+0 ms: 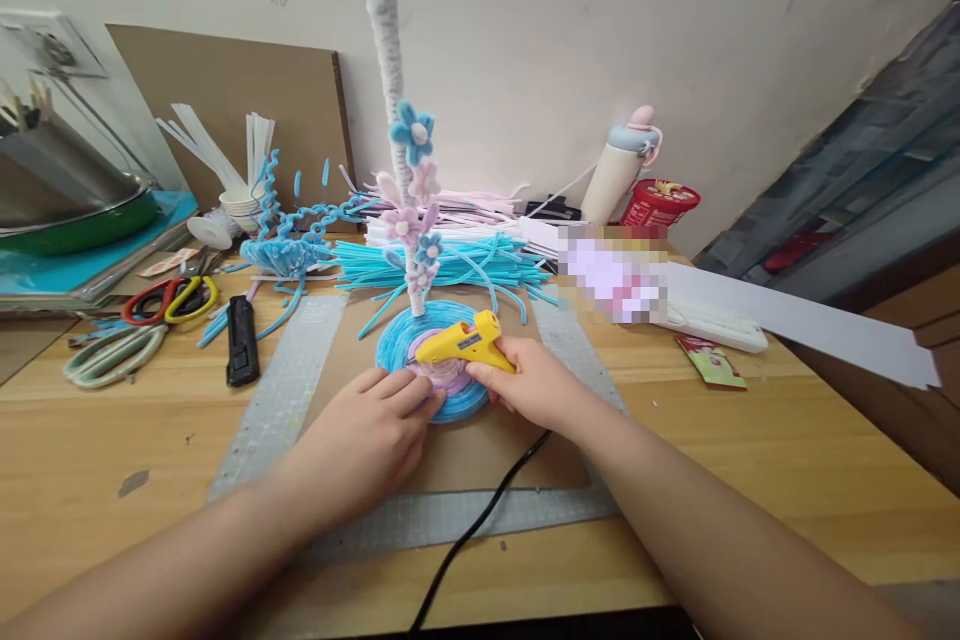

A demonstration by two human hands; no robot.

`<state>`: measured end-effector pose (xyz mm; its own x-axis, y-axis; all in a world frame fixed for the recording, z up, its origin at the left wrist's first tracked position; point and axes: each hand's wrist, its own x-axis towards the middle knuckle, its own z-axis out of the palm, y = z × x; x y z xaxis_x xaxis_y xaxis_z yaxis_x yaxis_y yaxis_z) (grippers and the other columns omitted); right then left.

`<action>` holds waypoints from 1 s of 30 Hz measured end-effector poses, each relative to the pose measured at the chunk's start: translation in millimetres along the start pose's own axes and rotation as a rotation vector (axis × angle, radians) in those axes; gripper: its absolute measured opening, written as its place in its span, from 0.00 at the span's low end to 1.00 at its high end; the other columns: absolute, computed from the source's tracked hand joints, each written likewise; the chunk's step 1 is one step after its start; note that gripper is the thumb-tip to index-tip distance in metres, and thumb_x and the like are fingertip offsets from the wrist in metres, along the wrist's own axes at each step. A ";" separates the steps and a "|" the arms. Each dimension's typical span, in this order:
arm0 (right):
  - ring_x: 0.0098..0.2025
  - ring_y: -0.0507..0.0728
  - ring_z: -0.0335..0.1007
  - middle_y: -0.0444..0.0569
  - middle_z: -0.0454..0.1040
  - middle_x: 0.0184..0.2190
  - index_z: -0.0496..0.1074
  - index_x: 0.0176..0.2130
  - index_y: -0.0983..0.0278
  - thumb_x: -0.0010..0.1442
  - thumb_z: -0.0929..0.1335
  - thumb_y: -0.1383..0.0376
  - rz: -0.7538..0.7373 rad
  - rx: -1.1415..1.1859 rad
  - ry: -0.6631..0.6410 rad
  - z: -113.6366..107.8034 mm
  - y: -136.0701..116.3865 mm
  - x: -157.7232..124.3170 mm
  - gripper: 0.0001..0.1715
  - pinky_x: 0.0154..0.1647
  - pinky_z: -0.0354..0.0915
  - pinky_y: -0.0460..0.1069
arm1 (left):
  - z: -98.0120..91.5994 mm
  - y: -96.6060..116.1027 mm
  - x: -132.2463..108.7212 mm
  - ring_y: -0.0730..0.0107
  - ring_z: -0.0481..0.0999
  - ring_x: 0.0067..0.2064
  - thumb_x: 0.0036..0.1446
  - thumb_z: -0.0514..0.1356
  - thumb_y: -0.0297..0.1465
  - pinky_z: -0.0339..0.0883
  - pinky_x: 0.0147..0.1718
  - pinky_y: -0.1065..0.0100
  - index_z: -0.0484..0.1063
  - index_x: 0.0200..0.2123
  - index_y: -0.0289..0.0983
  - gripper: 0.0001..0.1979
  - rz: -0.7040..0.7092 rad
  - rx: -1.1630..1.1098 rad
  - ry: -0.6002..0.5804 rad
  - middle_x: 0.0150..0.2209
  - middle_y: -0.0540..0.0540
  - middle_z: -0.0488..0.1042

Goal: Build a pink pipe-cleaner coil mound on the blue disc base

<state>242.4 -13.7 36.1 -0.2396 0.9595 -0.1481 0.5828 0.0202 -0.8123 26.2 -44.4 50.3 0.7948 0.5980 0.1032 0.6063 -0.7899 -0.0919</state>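
A yellow glue gun [472, 340] is in my right hand [517, 380], its nozzle pointing left over a round coiled disc [401, 320] with blue outer rings and a pink-purple centre. My left hand [386, 415] rests on the disc's lower left part, fingers bent together near the nozzle; whatever they pinch is hidden. Behind the disc's upper edge rises a white wrapped stem [386, 40] bearing blue and pink fuzzy flowers [412, 132]. The disc lies on a brown cardboard sheet [487, 460] over a grey cutting mat [390, 520].
Blue pipe cleaners [450, 263] lie behind the disc. Scissors [116, 355] and a black cutter [241, 340] are at left. A bottle [615, 170], a red tub [660, 205] and a white strip [795, 310] are at right. A black cord [480, 520] crosses the front edge.
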 end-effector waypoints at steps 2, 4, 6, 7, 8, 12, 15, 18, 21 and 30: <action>0.22 0.53 0.68 0.44 0.72 0.20 0.74 0.40 0.64 0.59 0.67 0.59 -0.002 -0.011 0.002 -0.5 0.2 0.4 0.13 0.27 0.63 0.47 | 0.6 5.0 -4.2 0.60 0.74 0.42 0.58 0.53 0.24 0.64 0.39 0.61 0.73 0.47 0.35 0.15 -0.026 -0.015 0.049 0.40 0.43 0.76; 0.22 0.53 0.68 0.43 0.72 0.19 0.74 0.40 0.64 0.59 0.67 0.59 -0.006 -0.017 0.000 -0.6 1.2 1.1 0.13 0.27 0.63 0.47 | 1.2 10.1 -6.5 0.59 0.74 0.45 0.58 0.53 0.24 0.65 0.42 0.60 0.73 0.48 0.36 0.16 -0.035 -0.050 0.084 0.44 0.42 0.77; 0.22 0.53 0.68 0.43 0.72 0.19 0.74 0.41 0.65 0.59 0.67 0.59 -0.011 -0.014 -0.007 -0.3 2.8 2.0 0.14 0.28 0.63 0.47 | 2.1 15.0 -5.9 0.59 0.72 0.52 0.59 0.52 0.24 0.65 0.49 0.59 0.70 0.51 0.37 0.18 -0.026 -0.083 0.088 0.51 0.42 0.74; 0.22 0.53 0.68 0.43 0.72 0.19 0.74 0.41 0.65 0.59 0.67 0.59 -0.014 -0.009 -0.010 -0.2 3.5 2.4 0.14 0.28 0.63 0.47 | 2.8 17.0 -4.7 0.60 0.70 0.55 0.59 0.51 0.24 0.64 0.51 0.58 0.68 0.53 0.38 0.19 -0.026 -0.096 0.077 0.55 0.42 0.72; 0.23 0.53 0.68 0.43 0.72 0.20 0.74 0.41 0.65 0.59 0.67 0.59 -0.018 -0.003 -0.013 -0.1 4.1 2.6 0.14 0.28 0.64 0.47 | 3.7 18.8 -3.2 0.61 0.68 0.58 0.58 0.51 0.23 0.63 0.53 0.58 0.67 0.54 0.38 0.20 -0.032 -0.106 0.062 0.57 0.43 0.70; 0.22 0.53 0.68 0.42 0.71 0.19 0.73 0.42 0.64 0.60 0.66 0.60 -0.027 0.018 -0.023 -0.6 4.4 2.2 0.14 0.28 0.64 0.47 | 8.8 22.6 1.5 0.60 0.66 0.60 0.55 0.50 0.20 0.63 0.54 0.57 0.69 0.48 0.35 0.19 -0.051 -0.103 -0.004 0.59 0.41 0.67; 0.21 0.52 0.67 0.42 0.70 0.19 0.73 0.43 0.64 0.60 0.66 0.59 -0.034 0.025 -0.030 -1.2 4.2 2.0 0.14 0.28 0.63 0.47 | 11.9 24.1 1.7 0.59 0.66 0.60 0.55 0.49 0.19 0.64 0.52 0.56 0.69 0.46 0.34 0.17 -0.034 -0.074 -0.014 0.61 0.40 0.66; 0.22 0.53 0.67 0.42 0.71 0.20 0.73 0.43 0.65 0.60 0.66 0.59 -0.038 0.018 -0.033 -1.1 5.3 2.7 0.15 0.28 0.63 0.47 | 12.5 26.0 0.8 0.60 0.66 0.60 0.54 0.49 0.19 0.63 0.51 0.58 0.69 0.45 0.35 0.18 -0.047 -0.065 -0.008 0.62 0.41 0.63; 0.22 0.53 0.67 0.43 0.71 0.20 0.73 0.42 0.65 0.60 0.66 0.59 -0.040 0.003 -0.023 -0.6 6.7 3.3 0.15 0.28 0.63 0.47 | 11.4 27.2 0.6 0.62 0.65 0.60 0.52 0.49 0.17 0.62 0.51 0.59 0.69 0.44 0.36 0.19 -0.065 -0.087 -0.006 0.62 0.42 0.63; 0.19 0.50 0.64 0.41 0.70 0.19 0.72 0.40 0.65 0.60 0.67 0.60 -0.022 0.040 -0.023 1.6 8.7 5.7 0.12 0.25 0.60 0.46 | 19.7 21.7 -1.9 0.62 0.67 0.56 0.42 0.48 0.16 0.60 0.52 0.59 0.63 0.43 0.38 0.23 -0.203 -0.310 0.072 0.55 0.42 0.71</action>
<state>244.9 -8.5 27.3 -0.2701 0.9522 -0.1426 0.5457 0.0294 -0.8375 38.3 -59.9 28.6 0.6488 0.7441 0.1592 0.7056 -0.6667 0.2403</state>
